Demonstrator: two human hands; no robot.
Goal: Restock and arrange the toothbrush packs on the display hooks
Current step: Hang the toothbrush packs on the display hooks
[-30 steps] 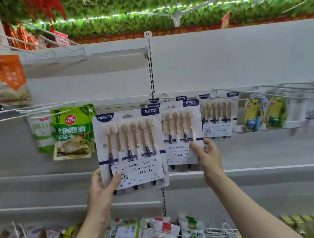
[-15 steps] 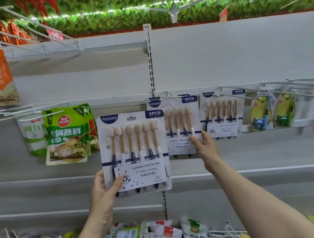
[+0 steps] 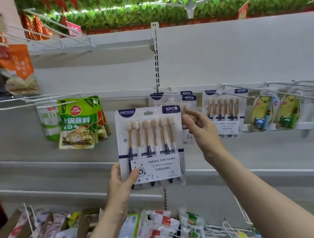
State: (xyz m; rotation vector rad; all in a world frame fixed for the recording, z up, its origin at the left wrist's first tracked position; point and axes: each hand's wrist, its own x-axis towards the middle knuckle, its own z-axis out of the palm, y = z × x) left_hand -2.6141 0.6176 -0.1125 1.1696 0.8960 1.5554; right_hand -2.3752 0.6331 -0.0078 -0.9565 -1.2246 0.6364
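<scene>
The left hand [image 3: 120,184] grips a toothbrush pack [image 3: 150,145] by its lower corner, while the right hand [image 3: 200,127] hovers loosely curled beside its upper edge.

The white blister-card toothbrush pack [image 3: 150,147] is showing "YIKOJIFE" at eleven o'clock, "6PCS" at one o'clock, and "CARING FOR GUMS, DEEP CLEANING, YIKOJIFE" at six. At nine o'clock, the green foil sauce pouch [image 3: 77,123] is reading "火锅蘸料".

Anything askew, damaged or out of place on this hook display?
Nothing damaged. The green sauce pouches at left hang tilted and fanned out. The white six-brush toothbrush pack, gripped by the left hand, is not on a hook yet; the right hand is beside it.
</scene>
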